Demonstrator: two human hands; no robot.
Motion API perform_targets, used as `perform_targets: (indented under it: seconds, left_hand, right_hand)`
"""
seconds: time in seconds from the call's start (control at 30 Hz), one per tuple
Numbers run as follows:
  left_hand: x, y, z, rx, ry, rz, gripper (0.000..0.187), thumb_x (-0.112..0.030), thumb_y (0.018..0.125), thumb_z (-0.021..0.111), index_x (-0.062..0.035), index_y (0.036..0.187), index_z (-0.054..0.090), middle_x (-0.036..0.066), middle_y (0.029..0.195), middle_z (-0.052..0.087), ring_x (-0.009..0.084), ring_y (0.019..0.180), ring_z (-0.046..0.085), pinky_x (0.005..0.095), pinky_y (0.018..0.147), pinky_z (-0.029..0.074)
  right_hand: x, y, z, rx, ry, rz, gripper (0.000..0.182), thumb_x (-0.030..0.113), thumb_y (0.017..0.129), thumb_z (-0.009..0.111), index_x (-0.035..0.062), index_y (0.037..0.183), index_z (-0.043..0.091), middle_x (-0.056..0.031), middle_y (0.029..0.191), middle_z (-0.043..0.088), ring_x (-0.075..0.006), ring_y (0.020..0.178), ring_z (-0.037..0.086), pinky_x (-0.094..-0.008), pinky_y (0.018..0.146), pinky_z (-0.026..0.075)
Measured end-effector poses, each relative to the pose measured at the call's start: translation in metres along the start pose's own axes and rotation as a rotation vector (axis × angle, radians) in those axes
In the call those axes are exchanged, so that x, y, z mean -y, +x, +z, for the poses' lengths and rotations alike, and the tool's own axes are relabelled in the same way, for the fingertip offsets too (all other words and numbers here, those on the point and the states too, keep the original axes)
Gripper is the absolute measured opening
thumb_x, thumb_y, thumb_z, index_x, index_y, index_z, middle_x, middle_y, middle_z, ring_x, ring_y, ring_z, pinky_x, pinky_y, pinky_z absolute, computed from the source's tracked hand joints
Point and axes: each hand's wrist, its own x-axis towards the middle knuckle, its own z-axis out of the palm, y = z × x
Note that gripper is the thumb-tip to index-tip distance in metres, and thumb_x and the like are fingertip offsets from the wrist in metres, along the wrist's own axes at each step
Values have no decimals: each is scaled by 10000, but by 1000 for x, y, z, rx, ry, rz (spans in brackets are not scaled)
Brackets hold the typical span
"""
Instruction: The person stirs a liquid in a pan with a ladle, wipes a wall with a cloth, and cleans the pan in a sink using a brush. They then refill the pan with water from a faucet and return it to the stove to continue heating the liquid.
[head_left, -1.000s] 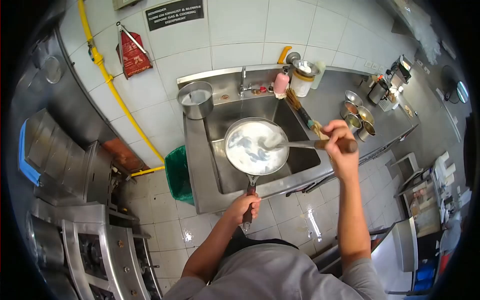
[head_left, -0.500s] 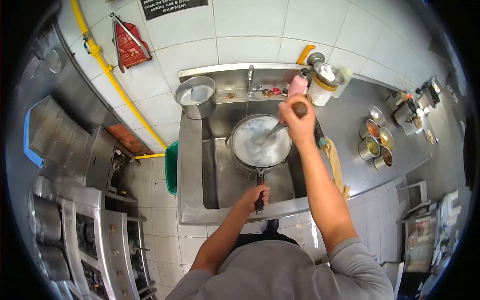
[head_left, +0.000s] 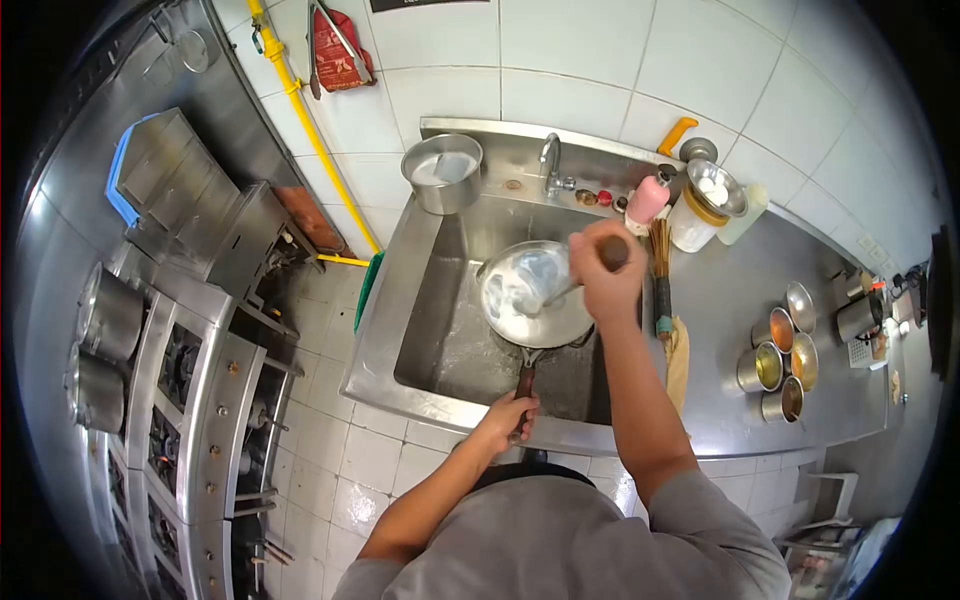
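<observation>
My left hand (head_left: 508, 420) is closed around the dark wooden handle of a frying pan (head_left: 505, 312). The pan sits low over the basin of a steel sink (head_left: 440, 365). Cloudy whitish liquid and bare shiny metal show inside it. My right hand (head_left: 606, 275) grips a wooden-handled metal utensil (head_left: 614, 252) above the pan's right side. Its shaft slants down to the left, and its pale head is in the pan, too blurred to name. A faucet (head_left: 552, 165) stands behind the pan.
A steel pot (head_left: 443, 185) rests on the sink's back left corner. On the right are a pink bottle (head_left: 648, 200), a stick whisk (head_left: 661, 270), a cloth (head_left: 677, 370) and several small metal cups (head_left: 768, 365). A stove (head_left: 225, 440) stands at left.
The view has turned, shifting the sink's surroundings. More bare metal now shows inside the pan, with less cloudy liquid covering it. The utensil's head has moved within the pan; both hands keep their grips.
</observation>
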Motion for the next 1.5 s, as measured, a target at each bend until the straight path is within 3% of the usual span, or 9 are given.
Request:
perform_targets:
  seconds: [0.13,0.27,0.4,0.63,0.77,0.93,1.23,1.37,1.5]
  left_hand:
    - [11,15,15,-70,54,65,139,-113,844,608,-105,901,482,10,653,491,130,463,466,305,388,371]
    - [8,10,16,-142,111,42,131,-115,841,605,-101,888,484,18,646,496,137,448,464,317,377,367]
    - [-8,15,12,-52,105,81,129,-120,838,600,-90,834,474,30,607,486,148,430,458,321,369,364]
    - [-12,28,-2,-56,176,134,132,-137,835,591,-73,818,476,42,572,475,156,416,465,324,361,371]
    - [-12,16,-18,-15,222,110,135,-131,830,596,-71,827,475,37,576,474,152,417,468,326,357,370]
    - [-10,13,-22,2,228,75,140,-134,829,603,-77,840,476,37,597,484,152,423,472,321,358,369]
    - [0,25,-31,11,206,119,141,-155,835,602,-79,821,484,32,595,479,148,421,460,319,363,369]
    - [-12,34,-29,34,221,142,142,-162,843,590,-74,815,483,35,583,473,148,417,457,319,363,367]
    - [3,29,-25,51,259,121,133,-156,857,579,-67,823,487,41,574,474,147,414,456,324,363,363]
  right_hand:
    - [-19,6,-13,-4,153,86,169,17,809,698,24,723,553,31,651,522,-28,590,457,-198,526,358]
    - [-15,-10,-10,35,48,-83,169,3,837,670,35,729,545,13,662,537,-51,547,483,-207,497,376]
    - [-16,7,-10,-75,220,52,171,-18,830,661,38,730,534,10,659,534,-56,558,494,-215,488,389]
    - [-31,12,-5,-106,227,0,157,-1,847,652,45,755,534,2,626,528,-82,495,488,-238,456,387]
    - [36,35,-14,-82,326,-75,180,21,894,596,70,753,495,-10,561,484,-100,454,454,-250,432,374]
    - [-6,44,8,-197,68,22,183,46,866,651,70,761,503,-10,575,510,-86,469,472,-241,429,367]
    - [-45,28,47,28,-91,-97,170,48,814,695,46,721,553,47,653,489,-20,625,417,-203,550,347]
    - [-8,40,48,-101,-11,60,195,47,803,708,53,706,538,48,610,496,-22,553,445,-200,513,342]
    - [-57,36,33,-42,-43,-68,207,45,813,701,51,700,528,41,610,513,-27,544,462,-205,499,358]
